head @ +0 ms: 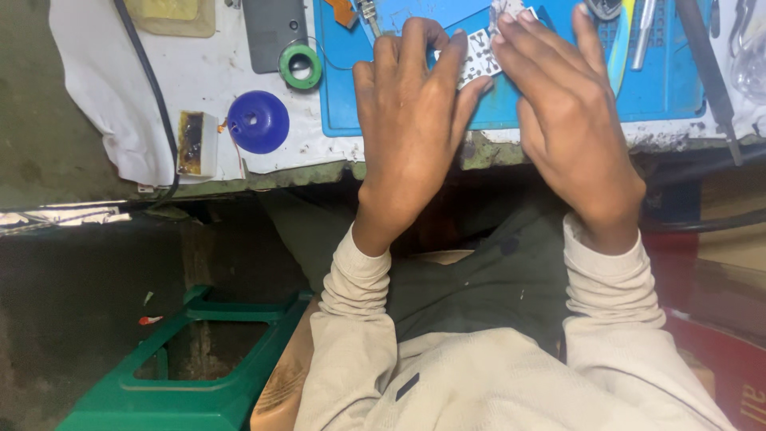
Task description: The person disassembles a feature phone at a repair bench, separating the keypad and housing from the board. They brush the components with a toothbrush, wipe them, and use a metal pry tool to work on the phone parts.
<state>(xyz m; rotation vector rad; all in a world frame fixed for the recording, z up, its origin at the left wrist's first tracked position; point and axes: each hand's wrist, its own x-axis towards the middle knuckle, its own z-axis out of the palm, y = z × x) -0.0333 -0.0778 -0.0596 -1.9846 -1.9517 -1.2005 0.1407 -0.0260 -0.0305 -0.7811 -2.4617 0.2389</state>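
Grimy and cluttered, the workbench (pixel 199 80) runs along the far side of the view under a stained white cover, with a blue work mat (pixel 511 104) laid over its right part. Both hands meet over that mat. The left hand (pixel 415 120) lies palm down, its fingers curled over the near end of a small white perforated plate (pixel 481 56), pinning it from the left. The right hand (pixel 570 120) comes in from the right, its fingertips pressing on the far end of the same plate, so the two hands are close together and closed on one thing between them. The plate sits tilted, partly hidden by the fingers; whether it rests on the mat or is lifted a little cannot be told.

To handle it well, I judge the grip should stay at the edges, light and even, since so thin a piece would likely bend or slip if squeezed at its middle.

Farther left on the white cover lie a green ring (pixel 301 65), a dark grey flat device (pixel 275 32), a blue dome-shaped cap (pixel 258 121) and a small white tub of brown paste (pixel 195 144). Metal tools (pixel 645 32) lie at the far right of the mat. Below the bench, near left, stands a green plastic stool (pixel 199 375).
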